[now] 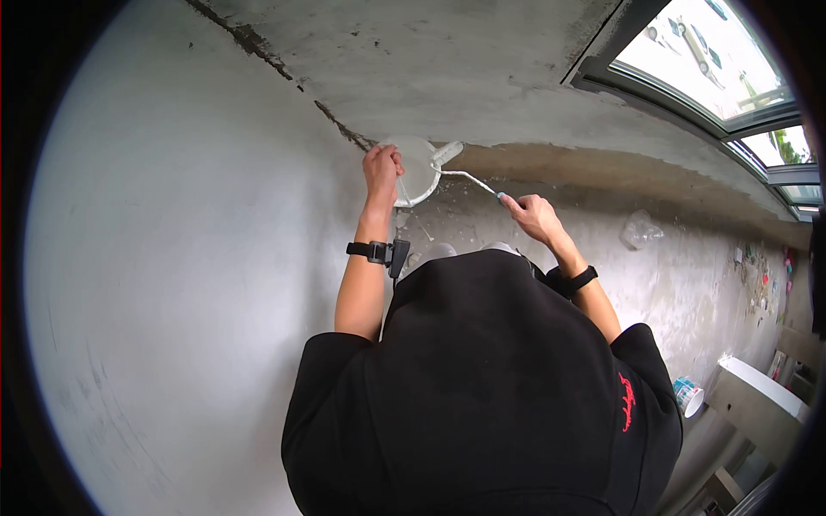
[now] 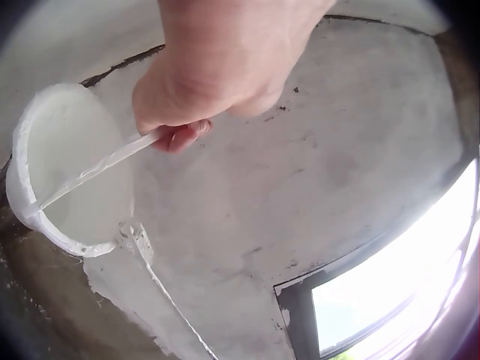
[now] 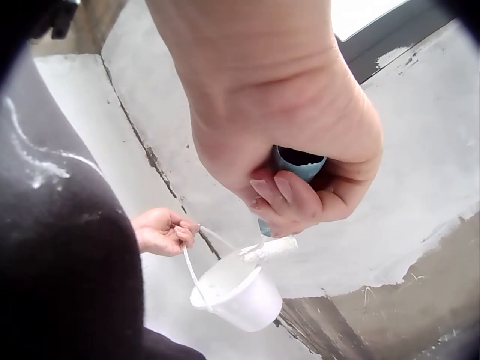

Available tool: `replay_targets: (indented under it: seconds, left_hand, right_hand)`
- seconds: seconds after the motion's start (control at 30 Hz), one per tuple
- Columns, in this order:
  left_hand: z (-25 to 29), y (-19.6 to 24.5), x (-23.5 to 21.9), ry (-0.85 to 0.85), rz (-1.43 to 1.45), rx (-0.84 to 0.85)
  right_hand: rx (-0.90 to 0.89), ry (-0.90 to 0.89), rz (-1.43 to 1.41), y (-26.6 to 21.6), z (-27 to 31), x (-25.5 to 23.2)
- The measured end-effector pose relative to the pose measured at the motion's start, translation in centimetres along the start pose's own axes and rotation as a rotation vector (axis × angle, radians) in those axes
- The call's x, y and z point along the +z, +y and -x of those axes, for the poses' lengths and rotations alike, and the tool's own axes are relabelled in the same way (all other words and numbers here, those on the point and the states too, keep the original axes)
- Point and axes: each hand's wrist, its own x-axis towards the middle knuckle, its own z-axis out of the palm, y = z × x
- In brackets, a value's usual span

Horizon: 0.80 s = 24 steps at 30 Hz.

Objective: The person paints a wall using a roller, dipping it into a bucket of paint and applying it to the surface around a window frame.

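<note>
My left hand [image 1: 382, 175] grips the white handle [image 2: 101, 171] of a white bucket [image 3: 251, 304]. The bucket hangs below the hand, tilted in the right wrist view, with white paint [image 2: 79, 161] inside. In my right hand [image 1: 535, 217] is a paint roller, its blue grip [image 3: 300, 166] wrapped by curled fingers. A thin, paint-coated rod [image 1: 471, 178] runs from the grip to the roller's white sleeve [image 1: 447, 154]. That sleeve is right at the bucket's rim, on the side toward my right hand, and overlaps the rim in the right wrist view.
Whitish wall [image 1: 189, 215] rises close on my left, and another wall [image 1: 456, 77] stands ahead, with a brown unpainted strip [image 1: 551, 163] low down. A window [image 1: 705, 52] is at upper right. A clear plastic bag [image 1: 641, 230] and a paint tub [image 1: 688, 396] lie on the floor to the right.
</note>
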Motion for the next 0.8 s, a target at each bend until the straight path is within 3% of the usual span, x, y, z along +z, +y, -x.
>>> replay_targets:
  seconds: [0.27,0.6,0.73,0.8]
  left_hand:
    - [-1.5,-1.6,-1.5,0.062,0.138,-0.032]
    - [-0.5,-1.8,-1.6,0.076,0.124,-0.066]
    - [-0.2,-2.1,-2.0,0.1,0.121,-0.109]
    - [-0.2,-2.5,-2.1,0.089,0.117,-0.111]
  right_hand:
    - [-0.04,-0.008,-0.065,3.2,1.3,0.6]
    - [-0.057,0.592,-0.283,0.4,0.7,1.6]
    - [-0.045,0.697,-0.352,-0.8,-1.4,2.3]
    - [-0.042,0.663,-0.356,-0.7,-3.0,3.1]
